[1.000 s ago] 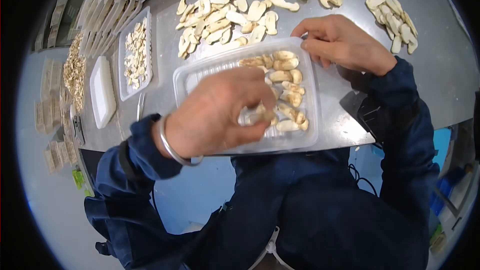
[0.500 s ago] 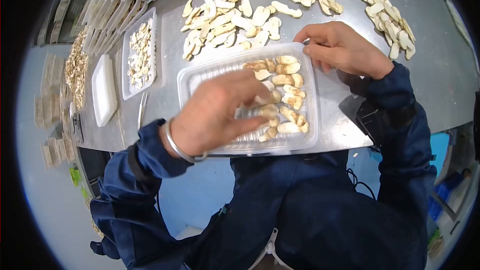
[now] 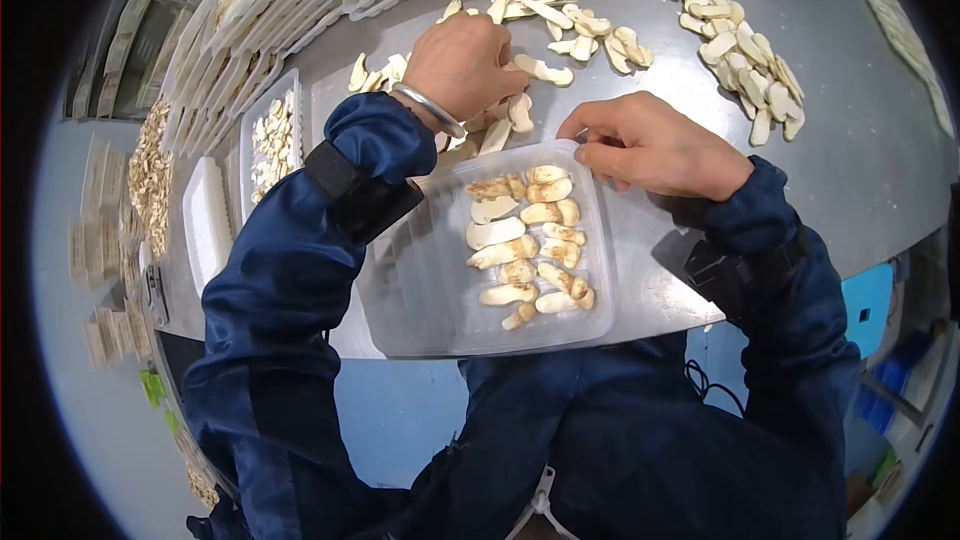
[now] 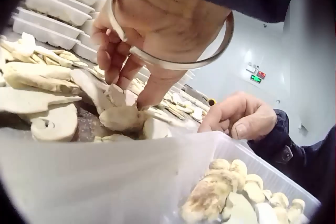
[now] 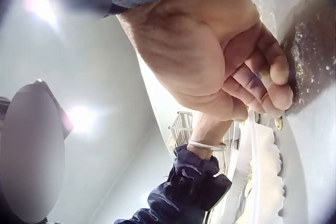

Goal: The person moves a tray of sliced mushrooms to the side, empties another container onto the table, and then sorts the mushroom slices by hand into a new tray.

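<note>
In the head view my left hand [image 3: 460, 70] is over the pile of pale mushroom slices [image 3: 520, 112] behind the tray. Its thumb and fingers pinch a mushroom slice [image 4: 123, 117], as the left wrist view shows. My right hand [image 3: 655, 148] grips the far right corner of the clear plastic tray [image 3: 590, 240] between thumb and forefinger. Two columns of mushroom slices [image 3: 497, 232] lie in the tray's right part, some with brown patches. The sleeve and wrist camera of my left arm partly cover the tray's left side.
Stacked trays of slices [image 3: 250, 30] stand at the far left. Nearer are a filled tray [image 3: 272, 145] and a white tray [image 3: 207, 220]. More slices [image 3: 750, 60] lie in a row at the right. The metal table's front edge [image 3: 660, 330] runs close to my body.
My left hand has left the tray and moved up to the pile behind it. The slice it placed lies in the left column. The right hand stays at the tray's corner.
</note>
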Demonstrator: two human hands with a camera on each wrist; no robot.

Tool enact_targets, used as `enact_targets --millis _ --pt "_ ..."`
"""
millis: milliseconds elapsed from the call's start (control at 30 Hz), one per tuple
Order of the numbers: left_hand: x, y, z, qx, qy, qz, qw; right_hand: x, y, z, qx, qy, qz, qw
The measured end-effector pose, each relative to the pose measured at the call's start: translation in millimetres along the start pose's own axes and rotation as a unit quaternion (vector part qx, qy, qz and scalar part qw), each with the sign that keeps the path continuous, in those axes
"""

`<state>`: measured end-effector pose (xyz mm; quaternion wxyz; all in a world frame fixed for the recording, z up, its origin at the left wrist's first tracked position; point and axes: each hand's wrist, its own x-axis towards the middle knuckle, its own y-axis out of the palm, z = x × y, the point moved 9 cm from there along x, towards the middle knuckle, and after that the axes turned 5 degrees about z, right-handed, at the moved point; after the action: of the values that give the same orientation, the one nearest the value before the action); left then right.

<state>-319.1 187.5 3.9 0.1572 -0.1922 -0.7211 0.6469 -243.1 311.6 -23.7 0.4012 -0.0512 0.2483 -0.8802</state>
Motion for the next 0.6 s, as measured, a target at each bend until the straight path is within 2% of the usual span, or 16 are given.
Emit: enact_targets --millis 133,233,333,400,467,567,600 --pt "7 4 12 -0.06 -0.037 0.03 0.997 1 0 1 -0.008 0.014 0.007 1.0" --pt "2 -13 26 -0.153 -0.048 0.012 0.987 -1 0 3 0.001 0.023 0.014 1.0" --pt "-12 -30 51 -0.324 -0.034 -0.031 0.945 -1 1 3 0.017 0.023 0.019 0.999" --pt "-37 -47 62 -0.409 -0.06 -0.039 0.91 0 5 -1 0.041 0.028 0.035 0.998" --pt "-75 -66 59 -0.418 -0.099 -0.036 0.902 0 4 0 0.019 0.021 0.032 0.999" --pt "-139 -65 67 -0.427 -0.158 -0.061 0.888 1 5 -2 0.012 0.036 0.041 0.998" --pt "-158 -53 71 -0.465 -0.16 -0.047 0.869 1 6 -2 0.028 0.042 0.042 0.998"
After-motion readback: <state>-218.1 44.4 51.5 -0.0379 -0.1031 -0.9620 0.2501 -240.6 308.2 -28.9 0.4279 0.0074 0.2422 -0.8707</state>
